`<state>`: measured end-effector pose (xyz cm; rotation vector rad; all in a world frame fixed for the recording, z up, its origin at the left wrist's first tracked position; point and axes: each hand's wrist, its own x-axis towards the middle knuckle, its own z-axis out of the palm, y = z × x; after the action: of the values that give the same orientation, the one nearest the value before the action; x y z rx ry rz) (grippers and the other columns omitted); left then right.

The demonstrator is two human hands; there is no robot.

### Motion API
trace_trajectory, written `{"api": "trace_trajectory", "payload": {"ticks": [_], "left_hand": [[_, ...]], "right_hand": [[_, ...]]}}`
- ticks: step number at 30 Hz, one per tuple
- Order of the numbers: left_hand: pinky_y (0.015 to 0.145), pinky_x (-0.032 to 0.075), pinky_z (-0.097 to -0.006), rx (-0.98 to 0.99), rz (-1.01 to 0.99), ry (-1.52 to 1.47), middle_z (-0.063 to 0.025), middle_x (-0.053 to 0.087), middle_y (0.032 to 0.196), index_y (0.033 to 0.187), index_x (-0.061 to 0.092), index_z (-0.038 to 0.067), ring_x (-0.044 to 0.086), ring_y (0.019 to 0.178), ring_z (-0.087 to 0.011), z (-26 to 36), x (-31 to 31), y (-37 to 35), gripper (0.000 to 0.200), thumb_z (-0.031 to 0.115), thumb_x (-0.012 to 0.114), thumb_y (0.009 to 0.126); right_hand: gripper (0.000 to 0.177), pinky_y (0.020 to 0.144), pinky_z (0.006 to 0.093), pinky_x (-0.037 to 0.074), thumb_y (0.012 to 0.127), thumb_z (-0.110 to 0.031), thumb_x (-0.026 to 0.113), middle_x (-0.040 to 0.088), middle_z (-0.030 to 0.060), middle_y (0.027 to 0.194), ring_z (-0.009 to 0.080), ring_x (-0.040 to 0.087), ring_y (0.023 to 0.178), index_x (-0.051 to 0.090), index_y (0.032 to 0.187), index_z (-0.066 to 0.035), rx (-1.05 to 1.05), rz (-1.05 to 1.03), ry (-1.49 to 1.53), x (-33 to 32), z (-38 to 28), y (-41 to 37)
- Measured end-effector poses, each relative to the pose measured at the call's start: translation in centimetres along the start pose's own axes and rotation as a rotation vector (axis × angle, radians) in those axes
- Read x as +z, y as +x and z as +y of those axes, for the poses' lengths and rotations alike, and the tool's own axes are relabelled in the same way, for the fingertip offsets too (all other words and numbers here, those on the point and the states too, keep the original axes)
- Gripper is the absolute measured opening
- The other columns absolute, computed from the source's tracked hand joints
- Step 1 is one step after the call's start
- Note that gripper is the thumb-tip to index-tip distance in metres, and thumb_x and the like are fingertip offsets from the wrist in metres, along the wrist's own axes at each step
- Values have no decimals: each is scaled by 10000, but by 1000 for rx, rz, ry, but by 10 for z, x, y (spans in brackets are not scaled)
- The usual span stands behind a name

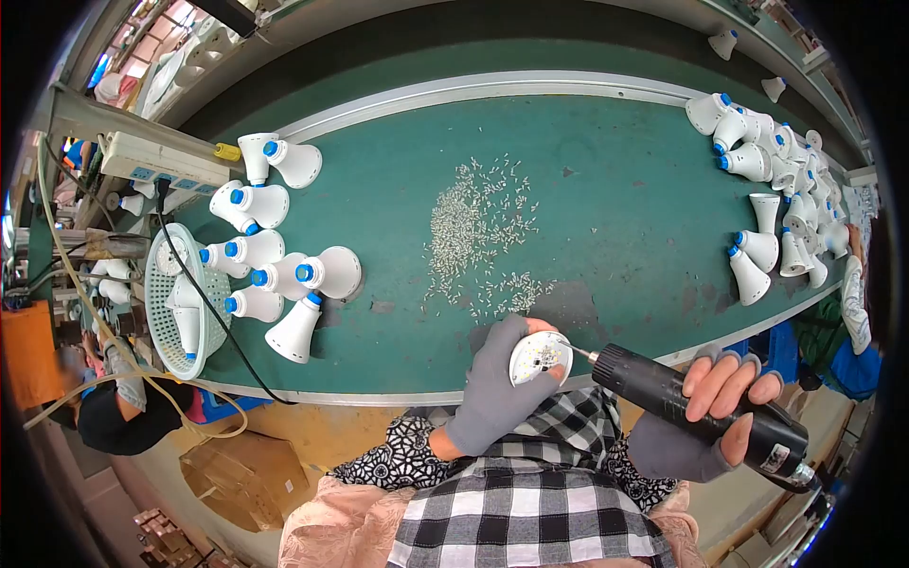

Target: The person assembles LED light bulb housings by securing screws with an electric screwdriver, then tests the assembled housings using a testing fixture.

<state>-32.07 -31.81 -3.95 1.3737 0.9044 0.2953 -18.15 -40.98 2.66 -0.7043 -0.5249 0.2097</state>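
Observation:
My left hand point(499, 388), in a grey fingerless glove, is closed round a white lamp part point(541, 360) whose round face with small components points up. My right hand point(705, 417), gloved the same way, wraps round a black electric screwdriver point(653, 383). The driver's thin bit points left, its tip close to the right edge of the lamp's face; whether they touch I cannot tell. Beyond my hands, a spread of small screws point(464, 227) lies on the green table point(625, 218).
White cones with blue tips point(331, 272) stand and lie at the left by a pale green basket point(163, 327) and a power strip point(156, 161). More cones point(748, 163) are heaped at the right. A co-worker's arm point(855, 293) is at the far right, another person point(118, 407) at left.

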Motion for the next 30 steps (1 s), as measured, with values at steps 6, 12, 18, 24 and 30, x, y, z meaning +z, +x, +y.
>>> {"api": "trace_trajectory", "payload": {"ticks": [6,12,18,24,30], "left_hand": [[832,503,-282,30,11,55,-53,643,1031,1108,586,64,624,950,-120,-1,3,-1,368,117,726,772],[842,497,-289,63,9,108,-51,636,1021,1098,589,67,620,948,-132,-1,2,0,359,124,724,770],[846,489,-291,78,5,103,-53,617,1038,1093,591,71,607,956,-139,-2,3,0,361,138,729,766],[845,483,-294,116,-1,150,-54,601,1045,1084,594,67,599,959,-143,0,3,0,355,115,725,757],[835,480,-289,133,3,154,-54,592,1037,1077,593,59,591,940,-140,-2,3,1,352,82,718,748]], "right_hand": [[244,688,304,424,873,-139,605,443,7,710,129,508,632,458,1057,-72,57,-31,-42,1,3,3],[290,664,319,432,851,-129,630,459,11,714,147,521,610,440,1066,-87,74,-12,-88,-1,5,4],[352,639,384,468,847,-95,665,529,50,763,198,565,592,422,1101,-89,101,-46,-74,-9,2,5],[336,648,385,461,834,-86,687,520,41,737,191,553,585,401,1008,-107,137,-4,-67,5,4,6],[358,675,373,469,833,-79,703,516,31,720,173,546,582,373,962,-131,259,-151,-116,9,1,12]]}}
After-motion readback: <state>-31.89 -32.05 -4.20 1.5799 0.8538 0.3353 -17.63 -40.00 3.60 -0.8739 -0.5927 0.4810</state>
